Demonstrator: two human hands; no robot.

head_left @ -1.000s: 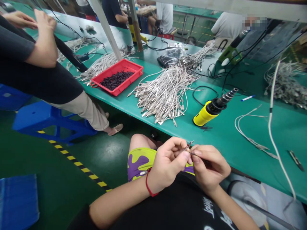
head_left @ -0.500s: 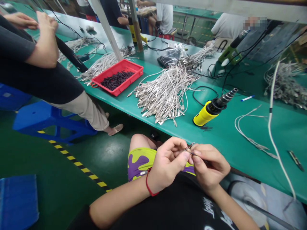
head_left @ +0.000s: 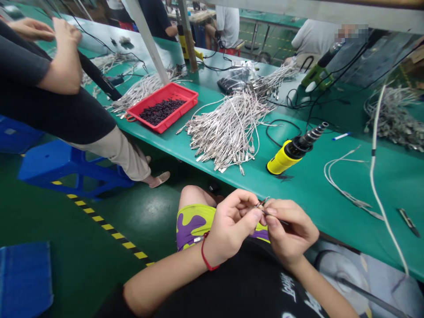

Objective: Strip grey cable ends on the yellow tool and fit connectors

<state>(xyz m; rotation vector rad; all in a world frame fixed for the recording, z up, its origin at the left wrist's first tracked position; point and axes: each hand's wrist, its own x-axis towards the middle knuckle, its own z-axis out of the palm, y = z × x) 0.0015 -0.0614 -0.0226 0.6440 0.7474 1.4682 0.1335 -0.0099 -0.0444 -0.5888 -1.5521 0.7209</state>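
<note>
Above my lap, close to the table edge, my left hand (head_left: 233,227) and my right hand (head_left: 291,227) meet fingertip to fingertip. Between the left thumb and fingers is a thin wire piece (head_left: 264,201) with a greyish end sticking up; fingers cover most of it. A thin black strand (head_left: 282,221) is pinched by the right thumb and forefinger and reaches toward the left fingertips. Whether the two pieces are joined I cannot tell. A yellow and black heat gun (head_left: 283,158) stands nozzle up on the table beyond my hands.
A big bundle of white cables (head_left: 228,128) lies ahead, beside a red tray (head_left: 162,128) of small black pieces. Loose cables (head_left: 344,190), a pen (head_left: 341,136) and tweezers (head_left: 408,222) lie rightward. Another person (head_left: 43,88) stands left near a blue stool (head_left: 53,163).
My right fingers have shifted very slightly, and more of the black strand shows beneath them. The left hand stays nearly in place.
</note>
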